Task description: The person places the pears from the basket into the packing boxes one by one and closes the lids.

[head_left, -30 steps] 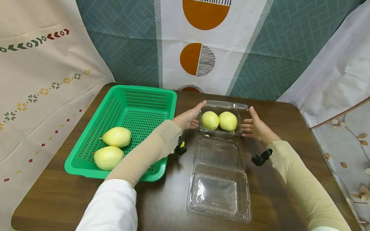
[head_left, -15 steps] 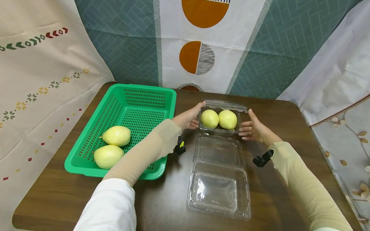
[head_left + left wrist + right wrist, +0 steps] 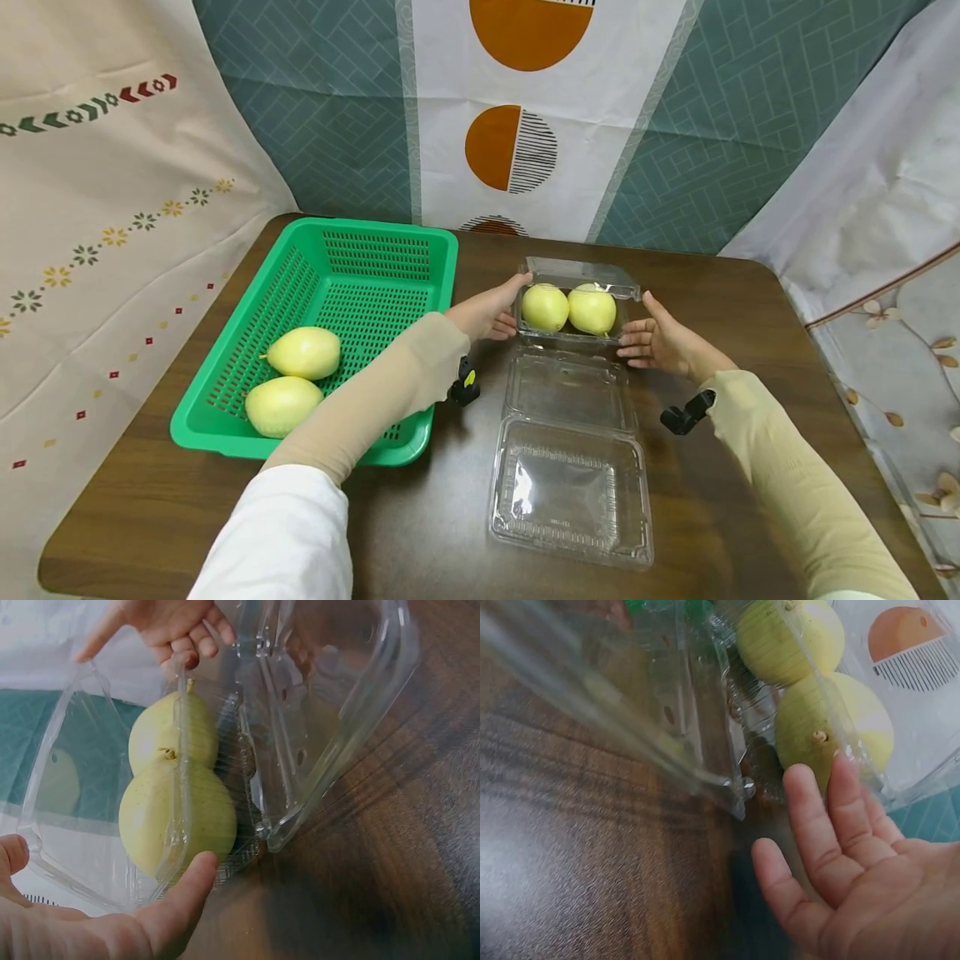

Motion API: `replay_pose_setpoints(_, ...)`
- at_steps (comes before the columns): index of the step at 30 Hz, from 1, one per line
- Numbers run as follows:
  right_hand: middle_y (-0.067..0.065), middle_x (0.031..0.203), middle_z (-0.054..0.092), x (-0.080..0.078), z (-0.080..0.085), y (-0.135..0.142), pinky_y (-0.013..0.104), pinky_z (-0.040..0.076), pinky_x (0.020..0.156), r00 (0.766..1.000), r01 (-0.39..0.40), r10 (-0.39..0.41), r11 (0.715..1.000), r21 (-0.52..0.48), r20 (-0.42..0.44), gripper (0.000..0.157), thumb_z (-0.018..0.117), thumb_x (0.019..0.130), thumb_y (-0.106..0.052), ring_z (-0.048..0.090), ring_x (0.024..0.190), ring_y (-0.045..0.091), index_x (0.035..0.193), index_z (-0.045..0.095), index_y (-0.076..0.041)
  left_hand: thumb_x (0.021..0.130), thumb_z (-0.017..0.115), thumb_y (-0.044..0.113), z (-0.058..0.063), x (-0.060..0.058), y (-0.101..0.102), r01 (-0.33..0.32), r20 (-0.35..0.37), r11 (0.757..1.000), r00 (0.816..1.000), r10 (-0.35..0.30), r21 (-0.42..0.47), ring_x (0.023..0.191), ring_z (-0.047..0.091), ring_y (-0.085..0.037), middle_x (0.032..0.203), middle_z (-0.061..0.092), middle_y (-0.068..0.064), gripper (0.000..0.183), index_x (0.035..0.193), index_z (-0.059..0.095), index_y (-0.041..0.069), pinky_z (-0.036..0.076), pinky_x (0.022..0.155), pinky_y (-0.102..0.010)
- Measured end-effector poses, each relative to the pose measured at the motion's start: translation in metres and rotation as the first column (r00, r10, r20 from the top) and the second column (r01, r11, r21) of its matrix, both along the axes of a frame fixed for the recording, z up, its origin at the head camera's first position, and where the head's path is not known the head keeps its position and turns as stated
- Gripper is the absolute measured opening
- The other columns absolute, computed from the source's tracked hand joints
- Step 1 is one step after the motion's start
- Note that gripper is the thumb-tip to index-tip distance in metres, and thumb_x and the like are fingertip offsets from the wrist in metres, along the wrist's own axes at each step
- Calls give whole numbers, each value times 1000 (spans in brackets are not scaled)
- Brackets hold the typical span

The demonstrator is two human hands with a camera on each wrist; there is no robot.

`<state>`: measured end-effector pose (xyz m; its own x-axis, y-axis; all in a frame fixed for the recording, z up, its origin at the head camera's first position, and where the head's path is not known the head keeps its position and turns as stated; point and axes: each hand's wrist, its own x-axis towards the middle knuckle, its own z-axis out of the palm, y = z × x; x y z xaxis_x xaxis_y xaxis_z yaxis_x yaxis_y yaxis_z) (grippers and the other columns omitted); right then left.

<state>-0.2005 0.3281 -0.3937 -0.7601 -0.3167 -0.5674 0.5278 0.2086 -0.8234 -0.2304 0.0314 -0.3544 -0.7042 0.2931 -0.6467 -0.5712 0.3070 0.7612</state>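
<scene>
Two yellow-green pears sit side by side in a clear plastic clamshell box at the back of the table. Its hinged lid is partly lowered, slanting over the pears. My left hand is at the box's left side, thumb up at the lid's corner and fingers extended low along the wall. On the opposite side is my right hand, its thumb raised by the lid's right corner. In the right wrist view, its straight fingertips are right at the box wall.
A second clear clamshell box lies spread open in front of the first. To the left, a green plastic basket holds two more pears. Patterned cloths hang behind the brown table.
The lid of the pear box has swung forward and down over the pears. Both thumbs have come lower with it, and the right hand's fingers have shifted slightly left against the box.
</scene>
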Motion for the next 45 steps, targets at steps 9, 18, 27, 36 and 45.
replay_pose_setpoints(9,-2,103,57,6,-8,5,27,47,88,997,-37,35,999,-24,-72,70,16,94,-65,59,96,10,125,32,-4,95,38,56,-5,4,0,-18,6,1000,1000,18,21,126,46,-38,137,42,-26,77,147,26,0,37,108,-41)
replay_pose_setpoints(18,-3,96,60,9,-14,5,28,50,86,999,12,-19,990,-140,-49,45,27,100,-51,61,92,12,110,41,-9,99,35,51,-6,8,-1,3,18,1000,1000,-3,-3,124,49,-36,137,47,-25,72,143,31,-6,40,106,-41)
replay_pose_setpoints(27,-5,96,62,11,-18,6,29,50,87,999,-17,8,982,-189,-52,36,30,102,-42,62,93,13,100,54,-16,103,34,39,-6,9,-1,34,27,999,999,-33,-24,123,53,-33,135,51,-23,61,142,33,-7,40,106,-41)
replay_pose_setpoints(36,-4,98,62,11,-16,6,28,49,87,998,-11,1,987,-158,-63,32,31,103,-39,62,94,13,103,53,-15,102,41,30,-9,7,-1,66,-1,997,998,-66,-51,119,56,-33,130,56,-21,50,138,40,-5,43,104,-41)
replay_pose_setpoints(45,-4,97,62,10,-18,6,27,49,86,997,-21,11,992,-121,-80,26,32,104,-32,62,93,12,104,52,-15,101,43,21,-10,5,2,119,-22,990,992,-121,-70,120,54,-33,130,55,-20,43,138,40,-2,43,104,-39)
